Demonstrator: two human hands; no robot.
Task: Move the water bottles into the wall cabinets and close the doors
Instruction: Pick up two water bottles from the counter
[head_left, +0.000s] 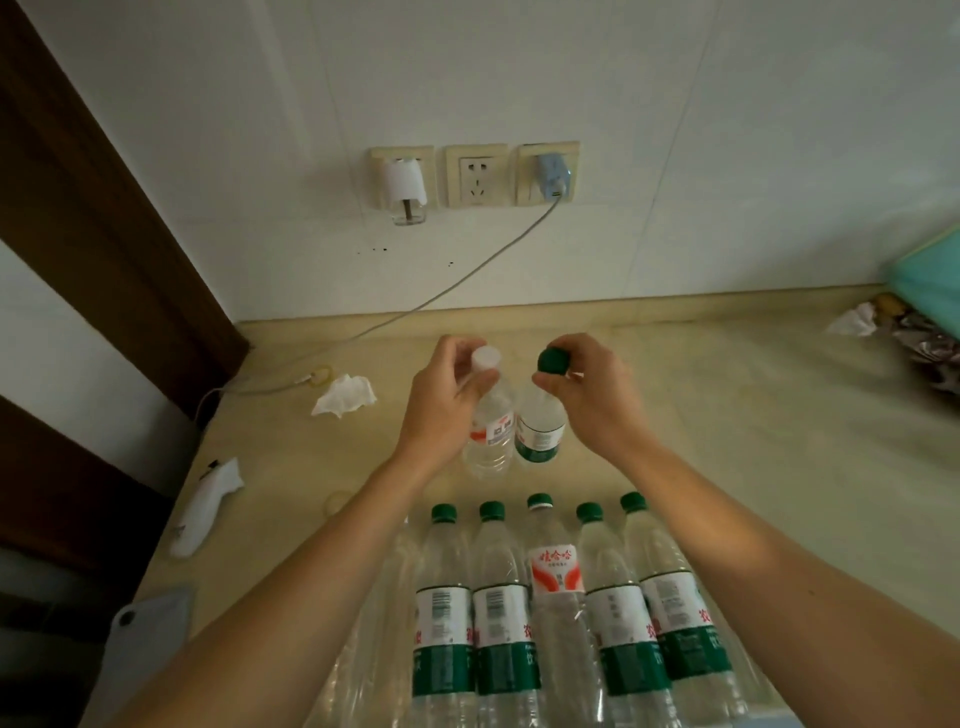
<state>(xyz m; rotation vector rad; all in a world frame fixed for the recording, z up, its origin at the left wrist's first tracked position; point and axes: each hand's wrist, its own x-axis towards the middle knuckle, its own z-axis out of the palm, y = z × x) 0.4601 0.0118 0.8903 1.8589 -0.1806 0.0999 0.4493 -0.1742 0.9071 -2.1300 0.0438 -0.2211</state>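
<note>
My left hand (447, 395) grips the neck of a white-capped bottle with a red-and-white label (491, 431). My right hand (587, 384) grips the neck of a green-capped bottle with a green label (540, 434). Both bottles are upright, side by side over the counter; whether they touch it I cannot tell. Nearer to me stands a row of several more water bottles (498, 597), most with green caps and green labels, one with a red-and-white label (555, 564). No wall cabinet is in view.
The beige counter (727, 415) meets a white tiled wall with three sockets (475, 176) and a charger cable (457, 286). Crumpled tissue (345, 395) lies at left, a white wrapped item (205, 506) further left, foil wrappers and a teal object (924, 322) at right.
</note>
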